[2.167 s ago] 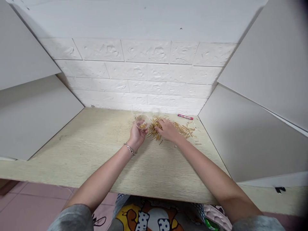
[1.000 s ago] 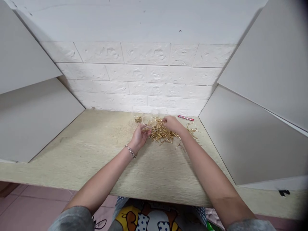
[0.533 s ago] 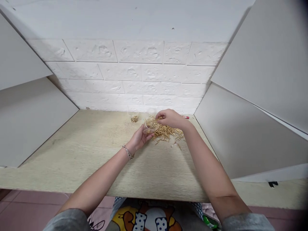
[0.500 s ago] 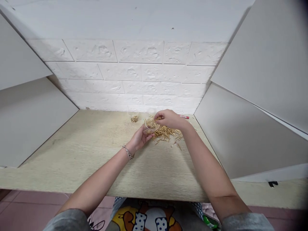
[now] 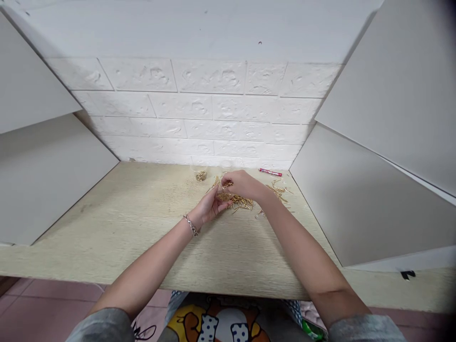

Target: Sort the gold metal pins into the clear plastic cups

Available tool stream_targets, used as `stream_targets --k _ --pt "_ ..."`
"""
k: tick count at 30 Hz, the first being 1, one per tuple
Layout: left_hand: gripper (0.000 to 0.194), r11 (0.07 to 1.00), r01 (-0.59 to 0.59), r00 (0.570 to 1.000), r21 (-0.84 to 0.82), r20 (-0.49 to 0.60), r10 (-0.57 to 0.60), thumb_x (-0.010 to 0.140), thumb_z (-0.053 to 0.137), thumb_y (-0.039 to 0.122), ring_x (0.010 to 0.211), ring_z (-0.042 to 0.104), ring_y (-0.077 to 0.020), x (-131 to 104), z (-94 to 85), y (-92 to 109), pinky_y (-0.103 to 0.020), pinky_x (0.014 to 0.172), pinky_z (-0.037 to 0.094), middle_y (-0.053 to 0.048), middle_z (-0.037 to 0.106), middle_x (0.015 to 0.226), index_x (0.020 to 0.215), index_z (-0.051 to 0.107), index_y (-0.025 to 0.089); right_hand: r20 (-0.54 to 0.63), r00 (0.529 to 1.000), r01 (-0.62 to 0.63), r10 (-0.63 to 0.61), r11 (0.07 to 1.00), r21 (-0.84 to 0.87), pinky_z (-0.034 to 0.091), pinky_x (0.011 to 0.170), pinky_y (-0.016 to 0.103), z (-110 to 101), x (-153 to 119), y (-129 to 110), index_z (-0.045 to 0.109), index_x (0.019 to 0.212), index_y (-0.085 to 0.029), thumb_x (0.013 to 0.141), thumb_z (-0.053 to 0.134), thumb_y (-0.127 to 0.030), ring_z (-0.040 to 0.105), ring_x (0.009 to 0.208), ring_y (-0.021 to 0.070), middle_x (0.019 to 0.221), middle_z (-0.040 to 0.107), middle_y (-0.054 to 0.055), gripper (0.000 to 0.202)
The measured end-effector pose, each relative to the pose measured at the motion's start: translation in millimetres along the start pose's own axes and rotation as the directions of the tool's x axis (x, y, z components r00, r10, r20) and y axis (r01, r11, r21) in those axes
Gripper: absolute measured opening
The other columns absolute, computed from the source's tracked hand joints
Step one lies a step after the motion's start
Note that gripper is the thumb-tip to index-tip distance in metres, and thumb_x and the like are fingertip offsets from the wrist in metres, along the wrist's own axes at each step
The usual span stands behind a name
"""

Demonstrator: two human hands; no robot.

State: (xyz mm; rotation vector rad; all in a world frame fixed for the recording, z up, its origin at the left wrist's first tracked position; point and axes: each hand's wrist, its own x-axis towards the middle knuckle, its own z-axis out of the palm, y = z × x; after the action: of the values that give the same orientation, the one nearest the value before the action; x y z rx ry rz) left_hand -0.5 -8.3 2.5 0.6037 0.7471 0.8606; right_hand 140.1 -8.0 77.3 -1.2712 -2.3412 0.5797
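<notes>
My left hand (image 5: 208, 207), a chain bracelet at its wrist, is closed around a small clear plastic cup (image 5: 223, 195) with thin gold-coloured metal pins in it. Fingers of my right hand (image 5: 242, 184) are pinched over the cup's mouth, with a few gold pins (image 5: 228, 184) between them. Under and beside both hands lies a loose pile of the same pins (image 5: 242, 203), partly hidden by the right hand and forearm. More scattered pins (image 5: 278, 191) show to the right of that forearm.
Behind my left hand stands another clear cup (image 5: 201, 175) with small gold pieces. A red pen (image 5: 270, 172) lies near the white brick-pattern wall (image 5: 228, 114). Pale panels (image 5: 356, 190) flank the wooden table (image 5: 142, 209). A small black object (image 5: 408, 275) sits at far right.
My right hand has moved left and slightly down over the cup, carrying pins. The red pen and the scattered pins on the right are more exposed. My left hand still holds the cup.
</notes>
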Motion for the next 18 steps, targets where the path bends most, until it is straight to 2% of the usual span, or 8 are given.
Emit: stream_targets --k 7,12,15,18 --pt "0.027 1.000 0.006 1.000 0.002 -0.006 -0.006 0.085 0.046 0.031 0.064 0.063 -0.0116 -0.4 0.9 0.5 -0.017 0.055 0.053 -0.009 0.065 0.084 0.103 0.057 0.014 -0.011 1.000 0.005 -0.005 1.000 0.026 0.041 0.064 0.024 -3.7 -0.2 -1.0 0.065 0.078 -0.017 0.070 0.046 -0.008 0.056 0.074 0.0119 0.082 0.065 0.003 0.023" --pt "0.025 1.000 0.003 1.000 -0.026 -0.002 -0.003 0.085 0.047 0.026 0.066 0.063 -0.0119 0.5 0.0 0.9 -0.018 0.059 0.054 -0.008 0.066 0.082 0.104 0.056 0.014 0.003 1.000 0.004 -0.004 0.991 0.137 0.043 0.067 0.024 -11.3 -1.9 -1.3 0.065 0.081 -0.019 0.073 0.046 -0.015 0.058 0.078 0.0124 0.086 0.066 0.002 0.021" --pt "0.027 0.996 0.030 1.000 -0.083 -0.004 -0.030 0.087 0.041 0.025 0.065 0.063 -0.0119 0.9 -1.0 2.7 -0.018 0.059 0.055 -0.011 0.065 0.082 0.105 0.054 0.010 -0.046 0.999 -0.019 0.028 0.982 0.186 0.043 0.068 0.025 -18.5 -2.9 1.3 0.065 0.083 -0.020 0.075 0.048 -0.021 0.058 0.080 0.0134 0.089 0.066 0.002 0.019" --pt "0.029 0.988 0.081 0.996 -0.133 -0.015 -0.083 0.088 0.036 0.024 0.059 0.062 -0.0101 1.0 -1.4 4.5 -0.016 0.052 0.053 -0.011 0.065 0.079 0.107 0.052 0.008 -0.090 0.994 -0.044 0.065 0.976 0.215 0.043 0.068 0.026 -25.3 -4.1 3.5 0.066 0.085 -0.019 0.076 0.048 -0.025 0.058 0.079 0.0145 0.088 0.066 0.003 0.020"
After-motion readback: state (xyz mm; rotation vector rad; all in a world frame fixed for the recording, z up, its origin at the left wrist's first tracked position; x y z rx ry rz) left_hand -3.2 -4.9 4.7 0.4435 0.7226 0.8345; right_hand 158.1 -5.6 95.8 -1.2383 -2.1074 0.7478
